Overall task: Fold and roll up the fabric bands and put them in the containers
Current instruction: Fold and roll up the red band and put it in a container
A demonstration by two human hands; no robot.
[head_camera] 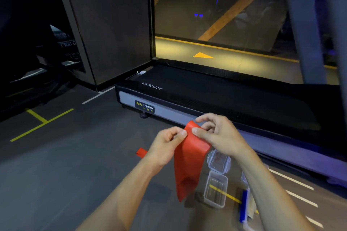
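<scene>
Both hands hold a red band (189,157) up in front of the person, above a dark grey floor (75,165). The left hand (167,144) pinches the band's upper left edge between thumb and curled fingers, and the right hand (216,133) pinches its top edge, thumb on the near face and fingers behind. The band hangs down from the hands, its lower end folded back on itself. A second red band (141,152) lies on the floor, partly hidden behind the left wrist. Below the right forearm stand a clear open container (216,189) and, beyond it, a clear lid (218,161); a blue-edged container (245,206) sits nearer, mostly hidden. Behind lies a treadmill (225,99) whose label reads "BODY STRONG", with "FITNESS" printed upside down on its deck.
</scene>
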